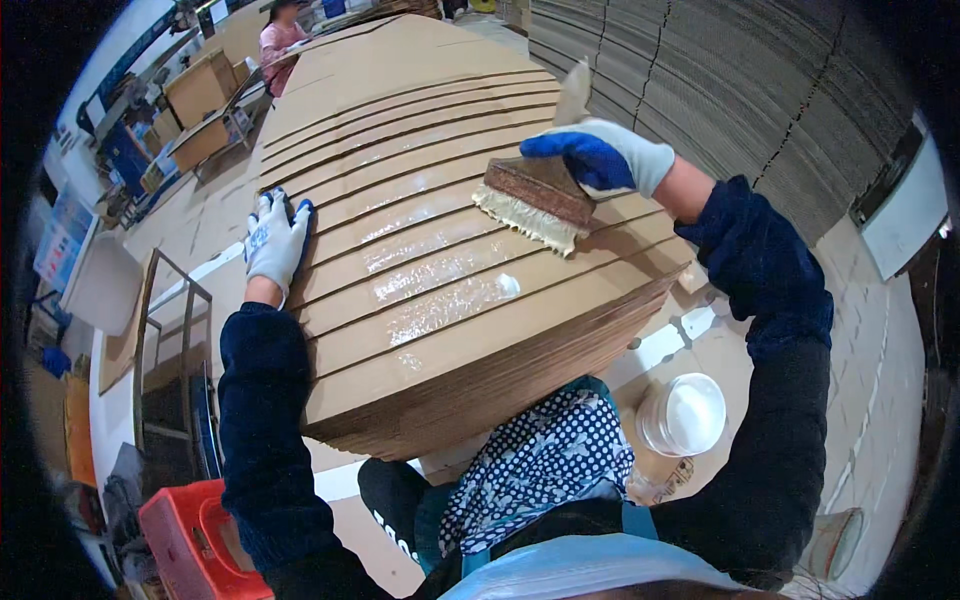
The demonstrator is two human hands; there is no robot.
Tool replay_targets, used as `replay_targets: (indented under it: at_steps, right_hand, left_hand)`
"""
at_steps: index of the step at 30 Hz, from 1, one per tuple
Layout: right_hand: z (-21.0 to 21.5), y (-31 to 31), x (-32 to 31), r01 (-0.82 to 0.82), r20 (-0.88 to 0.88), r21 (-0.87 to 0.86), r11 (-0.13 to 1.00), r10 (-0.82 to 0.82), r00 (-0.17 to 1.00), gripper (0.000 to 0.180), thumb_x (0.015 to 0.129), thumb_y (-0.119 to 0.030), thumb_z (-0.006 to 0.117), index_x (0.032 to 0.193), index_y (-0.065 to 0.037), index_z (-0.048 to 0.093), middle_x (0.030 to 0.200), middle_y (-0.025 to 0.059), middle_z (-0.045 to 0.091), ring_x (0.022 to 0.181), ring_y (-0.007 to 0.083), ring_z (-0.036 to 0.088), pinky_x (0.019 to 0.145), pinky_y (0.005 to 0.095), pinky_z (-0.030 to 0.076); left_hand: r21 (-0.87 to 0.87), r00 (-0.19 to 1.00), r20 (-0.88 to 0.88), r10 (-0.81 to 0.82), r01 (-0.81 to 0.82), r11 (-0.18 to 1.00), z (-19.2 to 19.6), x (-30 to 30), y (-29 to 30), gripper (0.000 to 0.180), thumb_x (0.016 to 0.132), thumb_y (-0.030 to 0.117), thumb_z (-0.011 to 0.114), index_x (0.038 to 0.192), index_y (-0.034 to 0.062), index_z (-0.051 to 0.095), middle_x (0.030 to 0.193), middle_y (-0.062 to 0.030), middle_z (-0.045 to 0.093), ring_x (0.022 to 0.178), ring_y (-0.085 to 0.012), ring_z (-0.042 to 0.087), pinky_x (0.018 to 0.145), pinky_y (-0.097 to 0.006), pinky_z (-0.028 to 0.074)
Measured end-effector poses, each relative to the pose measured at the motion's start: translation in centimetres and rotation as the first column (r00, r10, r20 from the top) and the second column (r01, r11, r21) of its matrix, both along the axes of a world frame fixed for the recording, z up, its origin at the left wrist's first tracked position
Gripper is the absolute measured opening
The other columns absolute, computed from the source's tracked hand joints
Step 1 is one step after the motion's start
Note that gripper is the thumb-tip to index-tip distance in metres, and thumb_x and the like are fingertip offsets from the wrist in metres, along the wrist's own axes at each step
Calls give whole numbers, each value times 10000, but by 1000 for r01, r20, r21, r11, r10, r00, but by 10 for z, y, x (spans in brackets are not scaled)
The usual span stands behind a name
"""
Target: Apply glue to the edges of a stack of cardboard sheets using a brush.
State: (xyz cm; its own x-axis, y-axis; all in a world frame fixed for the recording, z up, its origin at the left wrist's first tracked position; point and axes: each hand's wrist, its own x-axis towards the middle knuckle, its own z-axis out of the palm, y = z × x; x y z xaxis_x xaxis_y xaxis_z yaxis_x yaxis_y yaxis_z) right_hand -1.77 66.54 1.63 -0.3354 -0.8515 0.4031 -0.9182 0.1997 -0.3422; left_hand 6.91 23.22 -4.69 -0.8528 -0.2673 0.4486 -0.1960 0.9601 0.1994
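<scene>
A large stack of brown cardboard sheets (pixel 560 320) lies before me, the upper sheets fanned in overlapping strips. White wet glue (pixel 440 305) streaks the middle of several strips, with a thicker blob at the right end of a near one. My right hand (pixel 612 155), in a white and blue glove, grips a wide brush (pixel 540 190) by its handle. The brush's pale, glue-coated bristles are low over the right part of the strips; whether they touch is unclear. My left hand (pixel 274 240), gloved alike, rests with fingers extended on the stack's left edge.
A white bucket (pixel 648 425) with white contents stands on the floor at the near right. Tall stacked cardboard (pixel 720 90) lines the far right. A red plastic stool or crate (pixel 175 535) and a metal frame (pixel 190 330) are at left. Another person (pixel 278 45) is at the far left.
</scene>
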Motion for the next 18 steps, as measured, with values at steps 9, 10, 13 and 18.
replay_targets:
  at_steps: [9, 10, 13, 18]
  right_hand:
    - [28, -81, -105, 464, 299, -424, 778, -363, 882, 246, 809, -225, 613, 925, -10, 643, 781, 35, 624, 628, 130, 565, 551, 289, 469]
    - [26, -88, -105, 509, 236, -414, 754, -451, 861, 272, 798, -260, 624, 906, -11, 642, 760, 34, 621, 627, 123, 563, 549, 287, 467]
    - [21, -88, -97, 600, 99, -408, 688, -620, 778, 329, 778, -330, 646, 870, -13, 639, 718, 32, 616, 623, 109, 557, 545, 283, 461]
    - [-7, -49, -11, 433, 582, -297, 851, -198, 789, 304, 781, -329, 629, 840, -31, 641, 705, 48, 603, 698, 120, 559, 637, 277, 456]
  left_hand:
    - [-5, 999, -35, -15, 14, 1000, -1, -4, 4, 595, 837, 458, 473, 1271, 52, 433, 1321, -186, 395, 1163, -409, 400, 955, -460, 344]
    - [-2, 999, -33, -13, 13, 1000, -1, -3, 3, 595, 837, 457, 475, 1271, 53, 434, 1323, -186, 393, 1164, -410, 399, 957, -455, 345]
    - [7, 999, -35, -23, 23, 1000, 1, -5, 4, 594, 836, 456, 478, 1272, 55, 434, 1327, -188, 389, 1167, -412, 398, 960, -446, 346]
    - [16, 1000, -6, 7, -7, 1000, -1, -3, 0, 598, 838, 465, 467, 1281, 65, 427, 1351, -182, 366, 1186, -417, 381, 966, -460, 335]
